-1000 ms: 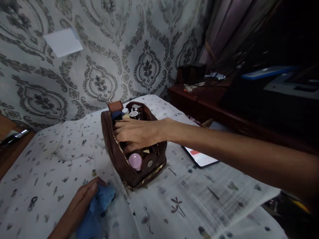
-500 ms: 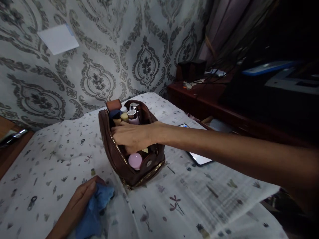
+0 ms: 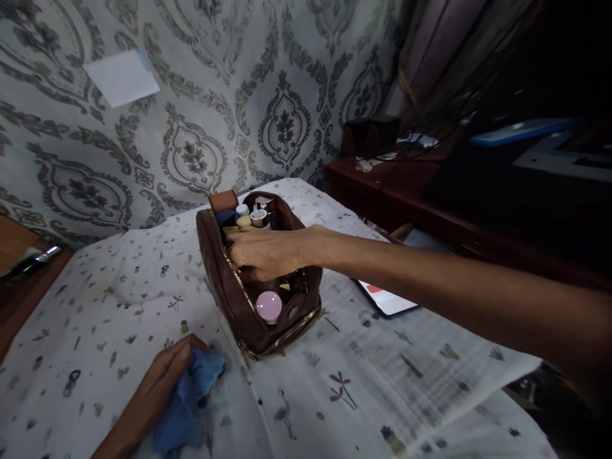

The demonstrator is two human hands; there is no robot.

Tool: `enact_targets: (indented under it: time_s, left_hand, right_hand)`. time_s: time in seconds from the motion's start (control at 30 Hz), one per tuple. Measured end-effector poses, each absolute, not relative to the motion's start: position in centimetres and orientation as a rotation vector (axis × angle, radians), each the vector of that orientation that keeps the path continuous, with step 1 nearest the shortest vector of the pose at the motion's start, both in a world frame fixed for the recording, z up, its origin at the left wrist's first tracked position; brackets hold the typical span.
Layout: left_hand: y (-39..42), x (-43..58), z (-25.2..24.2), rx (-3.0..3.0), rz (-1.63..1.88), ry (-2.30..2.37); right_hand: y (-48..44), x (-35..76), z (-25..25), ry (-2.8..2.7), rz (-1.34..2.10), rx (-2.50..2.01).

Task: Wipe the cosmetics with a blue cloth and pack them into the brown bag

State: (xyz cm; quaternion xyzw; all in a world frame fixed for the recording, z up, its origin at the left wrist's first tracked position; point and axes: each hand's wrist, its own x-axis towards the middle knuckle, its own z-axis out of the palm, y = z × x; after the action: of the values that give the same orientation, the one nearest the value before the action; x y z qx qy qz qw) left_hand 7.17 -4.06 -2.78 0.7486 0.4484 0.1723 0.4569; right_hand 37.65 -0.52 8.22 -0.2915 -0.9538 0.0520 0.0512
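Observation:
A brown toiletry bag point(image 3: 217, 280) stands unzipped on the patterned sheet. My right hand point(image 3: 268, 252) reaches into its middle from the right, fingers bent inward; the fingertips and whatever they grip are hidden. Behind that hand several bottles show, among them a white-capped bottle point(image 3: 242, 209), a yellow cap point(image 3: 244, 221) and a silver-topped bottle point(image 3: 259, 218). In the bag's near end sits a round pink lid point(image 3: 268, 306). At the lower left my left hand point(image 3: 165, 376) is closed on a crumpled blue cloth point(image 3: 184, 408), just above or on the sheet.
A phone point(image 3: 394, 305) with a lit screen lies right of the bag, partly behind my right forearm. Dark red furniture point(image 3: 344, 185) with cables and a black box point(image 3: 370, 135) stands at the right. Patterned wall covering point(image 3: 196, 153) rises behind the bed.
My right hand has lifted slightly and its fingers look more curled inside the bag. The whole view has shifted a little to the right. My left hand still holds the cloth.

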Motion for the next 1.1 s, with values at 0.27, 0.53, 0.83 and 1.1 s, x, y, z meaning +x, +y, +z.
enact_targets:
  time_s: [0.27, 0.53, 0.83, 1.1]
  left_hand:
    - [-4.2, 7.3, -2.6, 1.865, 0.466, 1.117]
    - [-4.7, 8.2, -1.5, 1.783, 0.549, 1.141]
    - [-1.8, 4.9, 1.7, 2.09, 0.874, 1.375]
    - [3.0, 1.3, 0.3, 2.504, 0.323, 1.468]
  right_hand:
    - [-1.0, 37.9, 8.3, -2.83, 0.158, -0.902]
    - [-3.8, 39.4, 9.9, -2.444, 0.214, -0.987]
    - [-8.1, 40.9, 7.5, -1.824, 0.071, -1.127]
    - [-6.8, 41.4, 2.6, -1.27, 0.22, -1.327]
